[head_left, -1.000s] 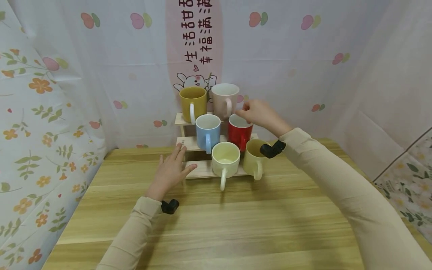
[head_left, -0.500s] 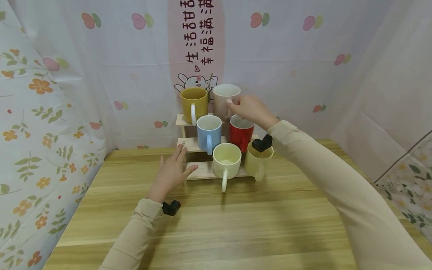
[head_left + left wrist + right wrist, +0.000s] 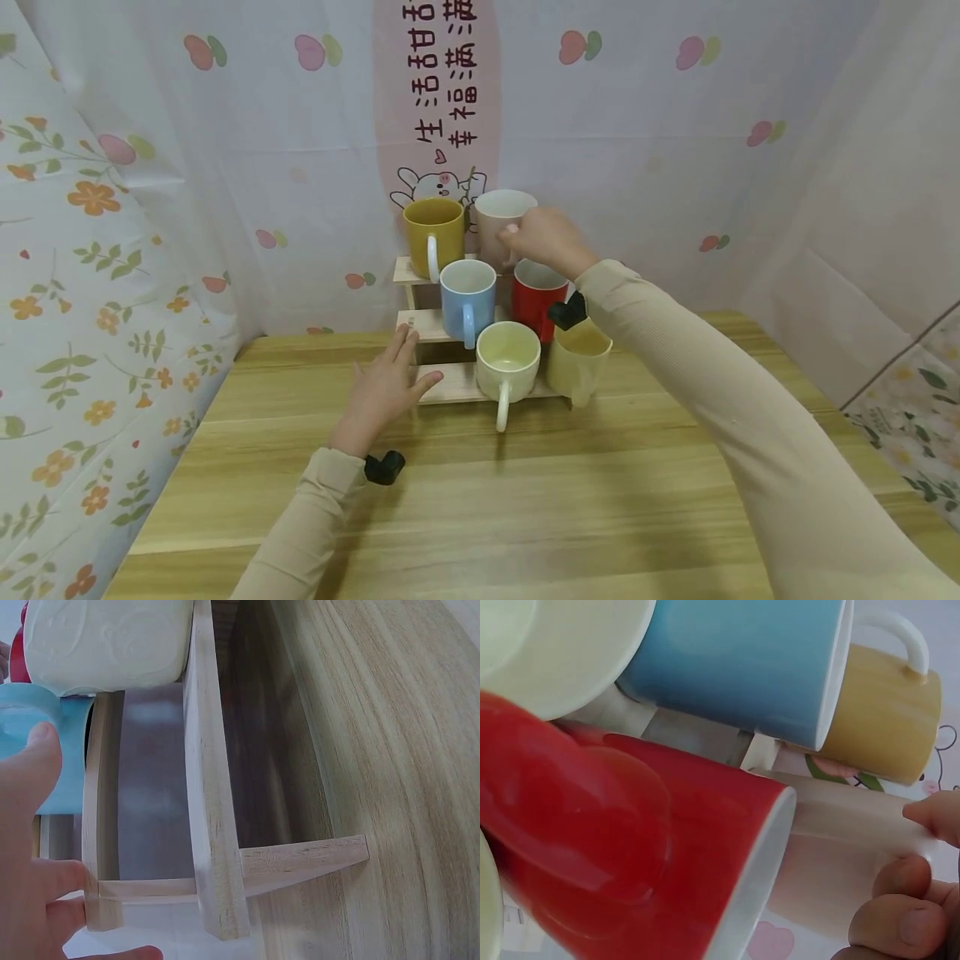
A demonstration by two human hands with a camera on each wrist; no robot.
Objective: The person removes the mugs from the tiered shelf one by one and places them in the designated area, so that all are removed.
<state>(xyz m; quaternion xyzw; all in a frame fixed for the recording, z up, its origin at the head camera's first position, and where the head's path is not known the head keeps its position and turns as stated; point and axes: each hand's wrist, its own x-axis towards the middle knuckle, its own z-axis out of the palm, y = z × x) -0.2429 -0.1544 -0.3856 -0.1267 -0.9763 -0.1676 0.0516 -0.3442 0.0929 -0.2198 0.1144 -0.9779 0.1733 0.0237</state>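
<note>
One shift; right grip (image 3: 550, 240) reached pink mug (image 3: 490, 242).

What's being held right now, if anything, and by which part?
The right hand pinches the pale pink mug by its handle; the left hand holds nothing.

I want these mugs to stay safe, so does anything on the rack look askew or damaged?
Yes: the right-hand pale yellow mug seems to stick out past the right end of the bottom shelf, though that shelf's left part holds no mug. I see no spill or crack.
</note>
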